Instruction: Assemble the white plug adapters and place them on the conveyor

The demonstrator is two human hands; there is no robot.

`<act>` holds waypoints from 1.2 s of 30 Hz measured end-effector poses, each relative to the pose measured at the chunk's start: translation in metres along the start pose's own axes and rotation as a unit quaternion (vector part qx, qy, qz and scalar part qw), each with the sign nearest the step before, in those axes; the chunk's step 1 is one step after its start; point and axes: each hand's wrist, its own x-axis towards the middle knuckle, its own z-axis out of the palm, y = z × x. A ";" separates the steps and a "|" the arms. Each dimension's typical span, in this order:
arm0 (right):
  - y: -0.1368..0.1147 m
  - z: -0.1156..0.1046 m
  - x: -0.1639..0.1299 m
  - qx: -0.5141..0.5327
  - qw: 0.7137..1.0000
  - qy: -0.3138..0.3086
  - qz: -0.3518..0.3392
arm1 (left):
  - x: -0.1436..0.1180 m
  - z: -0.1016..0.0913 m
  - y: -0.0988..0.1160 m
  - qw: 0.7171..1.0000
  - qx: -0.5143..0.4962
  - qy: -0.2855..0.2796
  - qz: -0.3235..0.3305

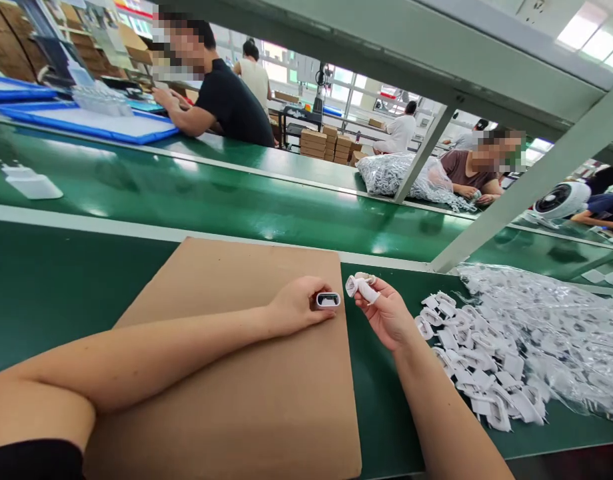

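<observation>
Left hand [299,305] is curled around a small white plastic shell with a dark oval opening [328,300], pinched at the fingertips over the right edge of the flat brown cardboard sheet [236,373]. Right hand [384,313] sits just right of it, over the green bench mat [46,293], holding a small white plastic clip piece [360,287] between thumb and fingertips, which wear white finger cots. The two parts are near each other but apart, not yet mated.

Head view, progress: judging by layout, this is early. A heap of loose white plastic parts [481,360] lies just right of the right hand, with a clear bag of more white parts [551,327] beyond it. No finished pieces show on the cardboard.

Orientation: the shell's open end faces the camera, slightly up; the opening's long axis runs left-right. The clip's long axis runs roughly left-right too, tilted down to the right.

Far side: green conveyor belt [211,200], other people seated at work.
</observation>
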 end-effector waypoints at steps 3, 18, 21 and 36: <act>0.008 0.002 0.003 -0.077 0.995 0.052 -0.019 | -0.003 0.001 -0.009 0.999 -0.049 0.008 -0.002; 0.012 0.016 -0.014 -0.621 0.694 -0.018 -0.364 | 0.002 -0.006 -0.011 0.997 -0.055 -0.033 0.051; 0.013 0.017 -0.011 -0.649 0.663 -0.042 -0.370 | 0.002 -0.006 -0.010 0.996 -0.056 -0.036 0.052; 0.018 0.020 -0.005 -0.645 0.661 -0.056 -0.379 | 0.003 -0.006 -0.010 0.994 -0.085 -0.061 0.040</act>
